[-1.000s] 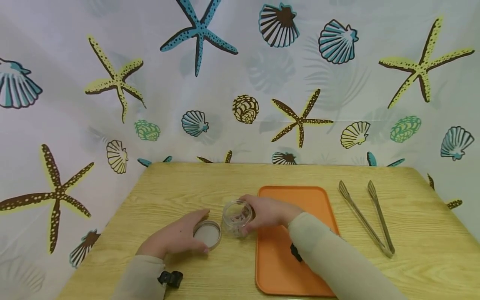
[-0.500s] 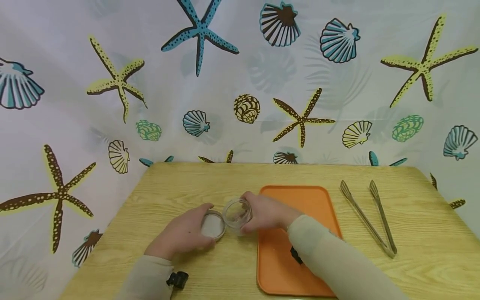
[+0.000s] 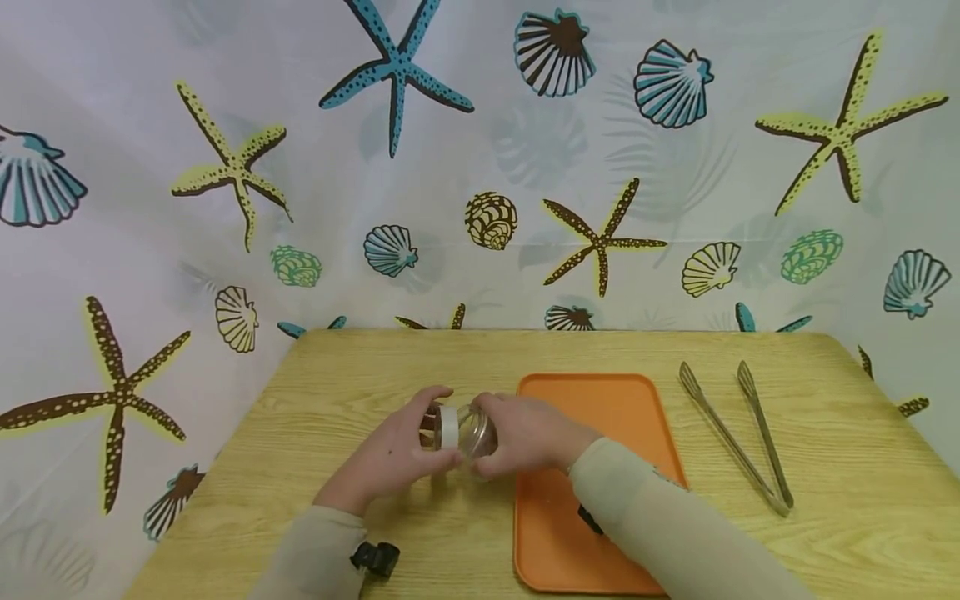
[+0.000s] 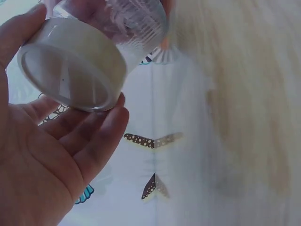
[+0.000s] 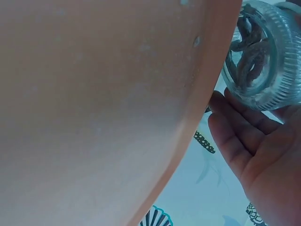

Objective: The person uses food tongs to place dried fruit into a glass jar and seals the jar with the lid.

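Note:
My left hand (image 3: 393,454) grips a round whitish lid (image 3: 449,428) by its rim, thumb and fingers on opposite sides. The lid stands on edge, facing the mouth of a clear jar (image 3: 477,433). My right hand (image 3: 528,435) holds that jar around its side, tipped so its mouth points left. Dark curled pieces (image 5: 251,52) show through the jar's base in the right wrist view; their kind is unclear. In the left wrist view the lid (image 4: 75,63) sits right up against the jar (image 4: 134,28); whether they touch I cannot tell.
An orange tray (image 3: 558,550) lies under my right forearm, just right of the jar. Metal tongs (image 3: 738,450) lie spread on the wooden table (image 3: 360,367) at the right. A shell-and-starfish patterned cloth (image 3: 450,167) hangs behind and beside the table.
The left hand has moved right and turned the lid from facing up to standing on edge. The right hand has tipped the jar leftward, so lid and jar mouth now face each other.

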